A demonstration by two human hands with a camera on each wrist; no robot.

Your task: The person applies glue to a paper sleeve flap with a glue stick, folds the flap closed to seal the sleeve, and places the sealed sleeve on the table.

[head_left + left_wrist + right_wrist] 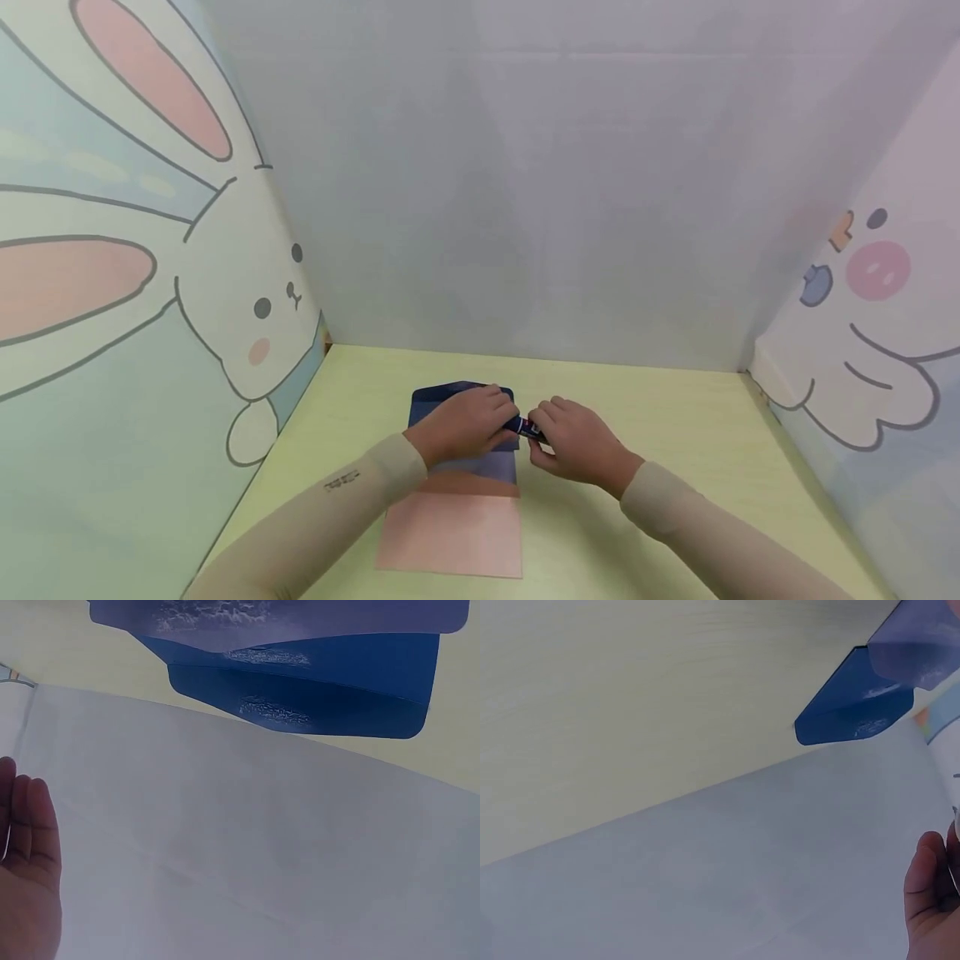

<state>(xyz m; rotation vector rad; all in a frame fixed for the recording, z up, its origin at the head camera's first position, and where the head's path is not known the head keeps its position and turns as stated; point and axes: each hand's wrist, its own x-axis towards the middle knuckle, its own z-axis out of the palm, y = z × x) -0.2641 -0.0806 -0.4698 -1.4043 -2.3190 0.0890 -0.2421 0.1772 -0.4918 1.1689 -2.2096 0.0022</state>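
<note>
In the head view, my left hand [467, 423] and right hand [576, 440] meet over the table. Between them is a small dark blue glue stick [527, 428] with a printed label; each hand grips one end. Below the left hand lie overlapping envelopes: a dark blue envelope [424, 411] at the back, a purple envelope [491, 468], then a pink envelope [450, 533] in front. The left wrist view shows glossy wet-looking patches on the flaps of the blue envelope [360, 682] and purple envelope [337, 619]. The stick is out of sight in both wrist views.
The envelopes lie on a pale yellow tabletop [675, 433]. A plain grey wall [525, 208] closes off the back. Side panels carry a cartoon rabbit [225, 333] on the left and a pink-nosed cartoon animal [915, 308] on the right.
</note>
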